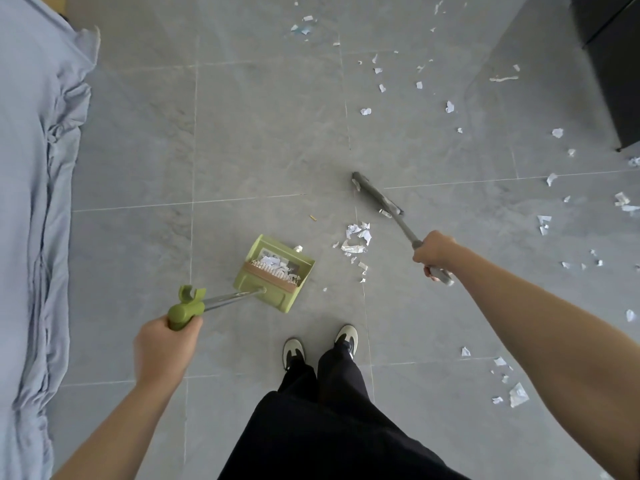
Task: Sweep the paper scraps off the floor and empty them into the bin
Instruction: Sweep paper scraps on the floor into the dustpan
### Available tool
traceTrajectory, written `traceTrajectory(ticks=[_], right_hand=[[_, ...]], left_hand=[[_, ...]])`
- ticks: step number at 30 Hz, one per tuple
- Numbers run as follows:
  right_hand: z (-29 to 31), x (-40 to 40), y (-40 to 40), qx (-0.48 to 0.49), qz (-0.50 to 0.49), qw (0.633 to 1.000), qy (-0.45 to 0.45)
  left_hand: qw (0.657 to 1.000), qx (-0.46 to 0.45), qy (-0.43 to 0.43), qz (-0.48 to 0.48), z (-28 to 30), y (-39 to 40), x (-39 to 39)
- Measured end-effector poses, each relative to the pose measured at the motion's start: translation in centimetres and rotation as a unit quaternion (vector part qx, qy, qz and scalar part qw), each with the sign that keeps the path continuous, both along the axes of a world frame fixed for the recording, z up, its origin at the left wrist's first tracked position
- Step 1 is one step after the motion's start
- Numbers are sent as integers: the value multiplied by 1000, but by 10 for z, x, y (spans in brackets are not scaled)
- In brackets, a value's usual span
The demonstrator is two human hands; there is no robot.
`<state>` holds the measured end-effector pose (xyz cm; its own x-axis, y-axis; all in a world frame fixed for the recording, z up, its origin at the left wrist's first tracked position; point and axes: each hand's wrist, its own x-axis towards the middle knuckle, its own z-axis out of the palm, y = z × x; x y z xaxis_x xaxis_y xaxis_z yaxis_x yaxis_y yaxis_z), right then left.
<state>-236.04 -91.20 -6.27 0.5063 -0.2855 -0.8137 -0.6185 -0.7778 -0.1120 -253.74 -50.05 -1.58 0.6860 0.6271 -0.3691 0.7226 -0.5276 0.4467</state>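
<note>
Your left hand gripped the green handle of the dustpan, fingers curled round it at lower left of centre. Your right hand was wrapped round the grey broom handle at right of centre. From the left grip a metal shaft ran up and right to the green dustpan, which sat on the floor with paper scraps already inside it. From the right grip the handle ran up and left to the broom head, which rested on the tiles. A small pile of scraps lay between the dustpan and the broom head, just right of the pan. More scraps were scattered over the upper right and right edge of the frame. Your shoes stood below the dustpan. Blue cloth filled the left edge, and a dark cabinet occupied the upper right corner.
</note>
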Motion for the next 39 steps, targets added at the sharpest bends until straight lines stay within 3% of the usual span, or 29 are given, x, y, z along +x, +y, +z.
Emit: traceTrajectory(ticks=[12,20,28,34,39], right_hand=[[36,-62,53,-59,213,974,55],[70,-56,76,-82,245,966,1],[47,-48,112,-111,331,936,-42],[29,-50,101,-105,361,927,-10],[45,-54,66,-162,412,896,17]], left_hand=[[999,-11,35,-25,-4,44,-23],[998,-21,47,-45,4,61,-35],[997,-17,52,-62,10,73,-45],[996,-13,60,-70,16,76,-46],[994,3,79,-72,11,75,-42]])
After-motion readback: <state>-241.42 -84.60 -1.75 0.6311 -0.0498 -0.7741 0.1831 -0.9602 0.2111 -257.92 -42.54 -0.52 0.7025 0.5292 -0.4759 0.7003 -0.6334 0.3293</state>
